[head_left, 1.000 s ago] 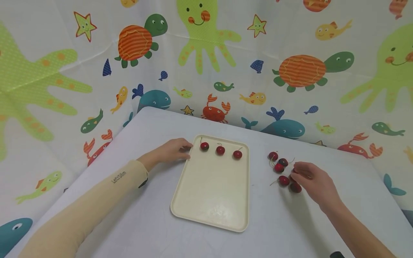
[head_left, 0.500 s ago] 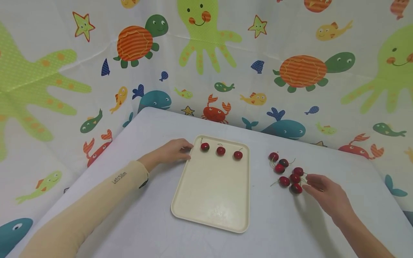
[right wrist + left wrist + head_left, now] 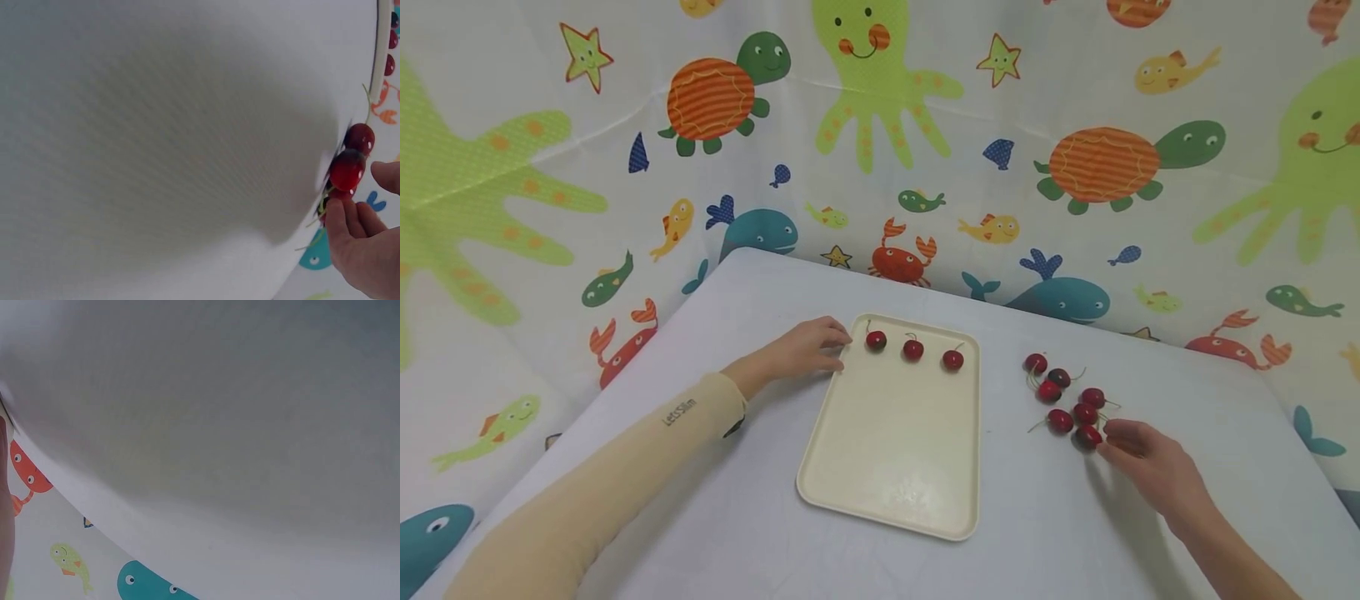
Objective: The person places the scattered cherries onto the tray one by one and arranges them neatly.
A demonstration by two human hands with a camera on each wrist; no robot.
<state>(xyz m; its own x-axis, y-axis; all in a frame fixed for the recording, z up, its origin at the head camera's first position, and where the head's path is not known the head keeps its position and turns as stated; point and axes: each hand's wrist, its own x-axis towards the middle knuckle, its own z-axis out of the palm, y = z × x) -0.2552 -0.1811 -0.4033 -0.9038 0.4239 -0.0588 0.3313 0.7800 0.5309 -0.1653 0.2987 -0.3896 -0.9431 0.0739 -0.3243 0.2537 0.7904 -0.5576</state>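
In the head view, a cream tray (image 3: 887, 450) has three cherries (image 3: 912, 350) in a row near its far end. My left hand (image 3: 797, 350) touches the tray's left rim with its thumb and fingertips. To the tray's right lies a loose cluster of several stemmed cherries (image 3: 1060, 422). Beside the cluster's near-right side is my right hand (image 3: 1157, 467), its fingertips at the nearest cherry (image 3: 1087, 437). The right wrist view shows that hand's thumb and fingers (image 3: 340, 228) spread apart around a red cherry (image 3: 347, 170); whether they touch it is hard to tell.
A white cloth (image 3: 715, 500) covers the table. Behind it hangs a curtain (image 3: 880, 200) printed with sea animals, close to the table's far and left edges. Mostly white cloth fills the left wrist view.
My right hand has drawn back to the right from over the cherry cluster, then shifted nearer to me, to the closest cherry. The left hand and tray stay nearly still.
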